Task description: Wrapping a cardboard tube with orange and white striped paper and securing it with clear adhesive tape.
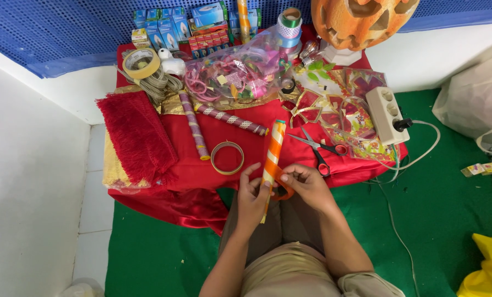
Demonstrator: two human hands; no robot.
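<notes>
1. Left hand point(252, 193): grip clamped on lower part of orange-and-white striped tube point(272, 157), fingers wrapped round its left side.
2. Right hand point(306, 182): grip pinched on orange ribbon point(282, 192) at the tube's base.
3. Tube: upright, tilted slightly, over near edge of red-draped counter point(163, 181); likely light, paper-thin, crushable; best held low, gently.
4. Beyond: tape ring point(227, 158), scissors point(318, 148), power strip point(386, 114), carved pumpkin point(361, 19).
</notes>
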